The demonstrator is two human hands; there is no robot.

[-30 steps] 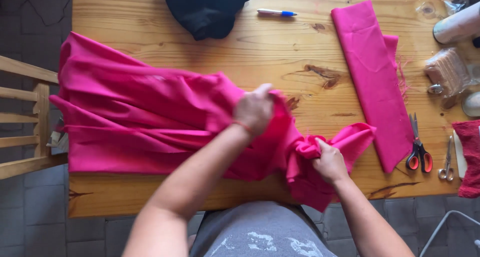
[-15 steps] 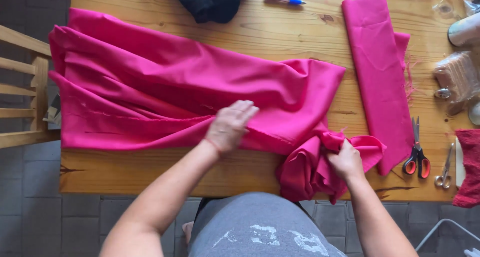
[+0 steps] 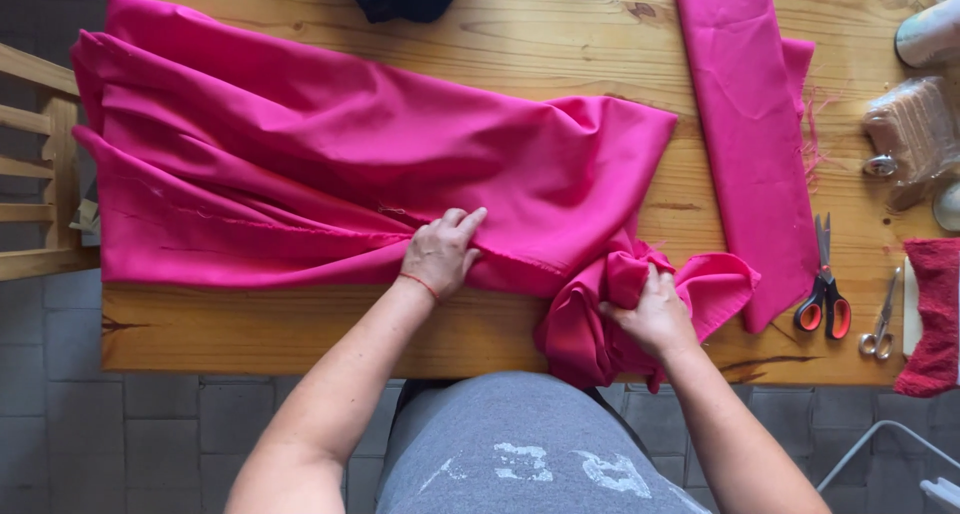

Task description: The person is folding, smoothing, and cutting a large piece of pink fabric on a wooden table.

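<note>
A wooden chair (image 3: 40, 164) stands at the far left of a wooden tabletop (image 3: 300, 329), across which a large sheet of bright pink fabric (image 3: 330, 164) lies spread in long soft folds, its left end hanging over the edge. Near the front hem, the person's left hand (image 3: 443, 254) rests palm down with fingers loosely spread, pressing the cloth flat rather than gripping it. To its right, the right hand (image 3: 655, 309) is closed around a bunched corner of the same fabric (image 3: 600, 319), which spills over the tabletop's near edge. Handled well, the flat hand would anchor the hem while the other draws the gathered end out evenly, so the creases run straight and no slack is trapped. Further right lie a folded strip of pink cloth (image 3: 745, 124), orange-handled scissors (image 3: 823, 299), small metal snips (image 3: 880, 329) and a red towel (image 3: 935, 314), all well apart from both hands.
</note>
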